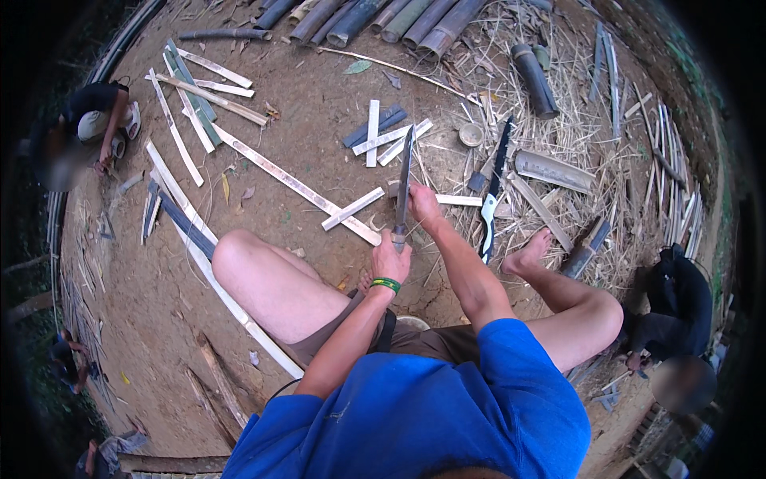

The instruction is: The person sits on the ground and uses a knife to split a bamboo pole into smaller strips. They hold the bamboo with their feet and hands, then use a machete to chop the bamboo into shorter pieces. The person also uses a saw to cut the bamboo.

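My left hand (390,257), with a green band on its wrist, is wrapped round the handle of a long knife (404,177). The dark blade points away from me. My right hand (424,203) is closed close beside the blade's right side; what its fingers hold, if anything, is hidden. A pale bamboo strip (459,200) extends to the right from behind that hand. Left of the knife, a short bamboo strip (353,209) lies across a long bamboo strip (297,185). Right of my hands lies a folding saw (496,185) with a white and black handle.
Crossed bamboo pieces (373,134) lie ahead, with a split bamboo half (554,171) to the right. Bamboo poles (355,22) line the far side, and shavings (511,88) litter the ground. Other people crouch at left (100,120) and right (678,299).
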A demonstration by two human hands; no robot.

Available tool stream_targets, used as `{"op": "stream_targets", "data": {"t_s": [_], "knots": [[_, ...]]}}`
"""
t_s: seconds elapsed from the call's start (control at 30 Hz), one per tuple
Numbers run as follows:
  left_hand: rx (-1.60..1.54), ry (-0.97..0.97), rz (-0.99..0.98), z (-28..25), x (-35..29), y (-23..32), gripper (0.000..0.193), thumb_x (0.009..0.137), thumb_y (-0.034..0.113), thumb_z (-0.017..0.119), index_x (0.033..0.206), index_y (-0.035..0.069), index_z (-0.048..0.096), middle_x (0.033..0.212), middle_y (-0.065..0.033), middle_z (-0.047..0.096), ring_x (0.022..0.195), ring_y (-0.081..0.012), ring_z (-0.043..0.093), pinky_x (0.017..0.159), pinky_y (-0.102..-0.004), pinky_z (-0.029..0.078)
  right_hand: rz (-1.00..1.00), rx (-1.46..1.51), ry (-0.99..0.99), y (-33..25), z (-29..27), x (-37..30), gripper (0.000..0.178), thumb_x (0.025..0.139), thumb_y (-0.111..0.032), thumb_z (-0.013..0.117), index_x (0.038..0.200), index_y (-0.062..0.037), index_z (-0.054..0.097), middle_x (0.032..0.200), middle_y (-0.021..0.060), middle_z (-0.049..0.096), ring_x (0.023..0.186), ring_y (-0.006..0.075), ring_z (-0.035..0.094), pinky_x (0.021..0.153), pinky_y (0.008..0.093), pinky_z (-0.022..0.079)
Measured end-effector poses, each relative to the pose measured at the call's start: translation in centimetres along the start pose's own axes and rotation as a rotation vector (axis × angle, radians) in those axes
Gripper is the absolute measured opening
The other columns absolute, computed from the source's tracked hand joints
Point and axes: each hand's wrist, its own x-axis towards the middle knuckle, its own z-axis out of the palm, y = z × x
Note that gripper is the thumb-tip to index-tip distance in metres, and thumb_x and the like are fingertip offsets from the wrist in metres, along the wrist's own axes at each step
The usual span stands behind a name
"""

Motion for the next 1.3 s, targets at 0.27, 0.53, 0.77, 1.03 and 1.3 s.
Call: {"op": "stream_targets", "data": {"t_s": [0.27,0.53,0.77,1.03,1.3], "knots": [[-0.201,-0.071,-0.088,0.8,0.7,-2.4,0.037,0.082,0.020,0.076,0.112,0.005,0.060,0.086,-0.0113,0.067,0.081,-0.0265,0.067,0.077,-0.0419,0.053,0.012,-0.018,0.014,0.3,0.4,0.0,0.014,0.088,-0.007,0.067,0.101,-0.0047,0.072,0.099,0.0199,0.069,0.089,0.0423,0.067,0.079,0.0469,0.055],[-0.162,-0.035,-0.019,1.4,1.0,-4.1,0.041,0.080,0.017,0.075,0.115,0.009,0.056,0.085,-0.0186,0.069,0.084,-0.0411,0.069,0.077,-0.0494,0.053,0.062,-0.061,-0.046,0.1,0.2,0.0,0.013,0.089,-0.007,0.066,0.101,-0.0046,0.069,0.097,0.0205,0.069,0.089,0.0432,0.066,0.080,0.0486,0.055],[-0.054,-0.012,0.009,1.5,1.3,-4.2,0.041,0.078,0.015,0.075,0.113,0.009,0.055,0.083,-0.0194,0.068,0.083,-0.0426,0.068,0.076,-0.0504,0.053,0.052,-0.046,-0.025,0.2,0.0,0.0,0.014,0.090,-0.007,0.066,0.103,-0.0053,0.070,0.098,0.0211,0.069,0.089,0.0437,0.066,0.080,0.0487,0.055],[-0.272,-0.158,-0.113,0.7,2.6,-5.2,0.037,0.076,0.013,0.073,0.109,0.005,0.058,0.084,-0.0135,0.067,0.079,-0.0293,0.066,0.076,-0.0430,0.053,0.077,-0.024,-0.035,0.4,0.6,0.2,0.016,0.091,-0.007,0.065,0.106,-0.0073,0.072,0.100,0.0210,0.070,0.090,0.0431,0.066,0.080,0.0464,0.055],[-0.007,-0.053,-0.034,-0.8,1.1,-2.2,0.043,0.074,0.014,0.075,0.112,0.003,0.059,0.085,-0.0214,0.068,0.084,-0.0418,0.068,0.076,-0.0483,0.053,0.070,-0.072,-0.065,-0.4,-0.2,-0.3,0.015,0.090,-0.007,0.066,0.104,-0.0043,0.070,0.101,0.0204,0.070,0.093,0.0418,0.067,0.084,0.0473,0.055]]}}
